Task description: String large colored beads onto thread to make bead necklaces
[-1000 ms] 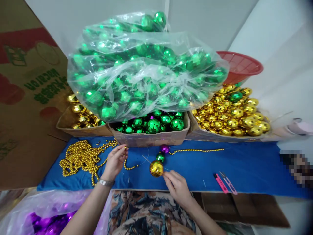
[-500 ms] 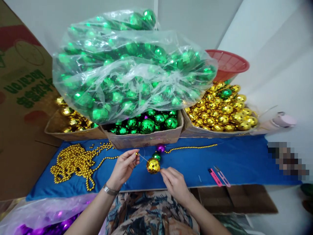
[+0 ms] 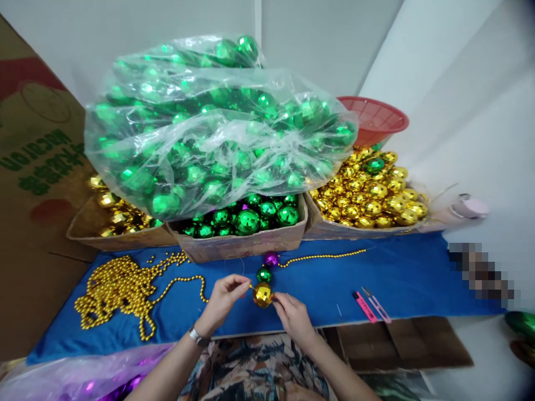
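Observation:
A shiny gold faceted ball [image 3: 263,295] hangs between my hands, strung behind a green ball [image 3: 263,274] and a purple ball [image 3: 271,259]. My left hand [image 3: 228,298] is closed in a pinch at the ball's left side, on a small gold bead [image 3: 251,285] on the thread. A thin loop of thread [image 3: 243,266] arcs up behind those fingers. My right hand [image 3: 294,316] pinches at the right edge of the gold ball, where the thread comes out; the fingertips hide most of it. A gold bead string [image 3: 321,257] runs right from the purple ball.
A heap of gold bead strings [image 3: 115,287] lies left on the blue cloth [image 3: 234,320]. Boxes of gold balls [image 3: 368,195] and green balls [image 3: 247,221] stand behind, under a bulging bag of green balls [image 3: 209,139]. A pink cutter [image 3: 364,307] and thread snips [image 3: 377,305] lie right.
My left hand has moved right and down with the small gold bead, up against the gold ball. The thread between them has shortened. My right hand stays at the ball's right side.

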A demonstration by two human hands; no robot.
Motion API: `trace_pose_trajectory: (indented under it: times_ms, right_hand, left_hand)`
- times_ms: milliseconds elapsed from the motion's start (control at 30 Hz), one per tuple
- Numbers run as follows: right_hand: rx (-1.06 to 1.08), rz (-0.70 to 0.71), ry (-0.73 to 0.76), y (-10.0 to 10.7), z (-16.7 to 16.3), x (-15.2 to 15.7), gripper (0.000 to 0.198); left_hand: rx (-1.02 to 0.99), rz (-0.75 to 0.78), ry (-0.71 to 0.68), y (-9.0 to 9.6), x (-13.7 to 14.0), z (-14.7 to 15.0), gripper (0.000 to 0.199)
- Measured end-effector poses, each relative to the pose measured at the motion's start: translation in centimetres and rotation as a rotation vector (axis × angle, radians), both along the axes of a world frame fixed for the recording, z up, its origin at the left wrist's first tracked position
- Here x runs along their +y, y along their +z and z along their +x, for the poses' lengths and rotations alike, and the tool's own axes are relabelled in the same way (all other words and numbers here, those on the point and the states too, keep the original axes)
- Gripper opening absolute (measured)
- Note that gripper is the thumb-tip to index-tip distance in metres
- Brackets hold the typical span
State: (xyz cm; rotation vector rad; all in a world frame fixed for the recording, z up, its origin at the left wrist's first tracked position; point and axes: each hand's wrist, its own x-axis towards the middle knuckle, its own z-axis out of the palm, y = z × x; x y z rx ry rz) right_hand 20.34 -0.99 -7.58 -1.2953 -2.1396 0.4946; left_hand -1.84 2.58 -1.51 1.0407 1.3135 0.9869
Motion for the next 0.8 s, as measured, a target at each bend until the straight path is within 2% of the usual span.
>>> trace_pose_trajectory:
  times_ms: [100, 200, 300, 400, 500, 567, 667, 800]
  right_hand:
    - [-0.028, -0.057, -0.045, -2.1, 0.6, -0.2, 0.020]
    - [-0.074, -0.058, -0.065, -1.6, 1.4, -0.2, 0.026]
    - [-0.015, -0.013, -0.082, 0.8, 1.2, 0.4, 0.032]
    - [0.073, 0.022, -0.018, 2.7, 0.0, 1.2, 0.031]
    - [0.120, 0.027, 0.042, 3.3, -0.8, 1.5, 0.027]
    - [0.154, 0.008, 0.044, 3.4, -0.6, 1.5, 0.028]
    - [0.256, -0.091, 0.004, 4.0, -0.1, 1.4, 0.027]
    - [0.399, -0.267, -0.004, 6.2, -0.3, 1.1, 0.028]
  left_hand:
    - [0.043, 0.028, 0.015, -1.7, -0.5, 1.0, 0.024]
    - [0.053, 0.046, 0.021, -1.8, -0.9, 1.0, 0.022]
    - [0.035, 0.084, 0.011, -0.3, -1.0, 1.0, 0.018]
    - [-0.003, 0.143, 0.003, 1.9, -0.8, 1.3, 0.015]
    - [-0.029, 0.179, 0.006, 3.6, -0.7, 1.7, 0.014]
    - [-0.022, 0.183, -0.002, 3.8, -0.8, 1.9, 0.016]
    - [0.054, 0.235, -0.087, 2.4, -1.2, 2.4, 0.028]
    - [0.291, 0.521, -0.350, -1.9, -1.8, 4.3, 0.056]
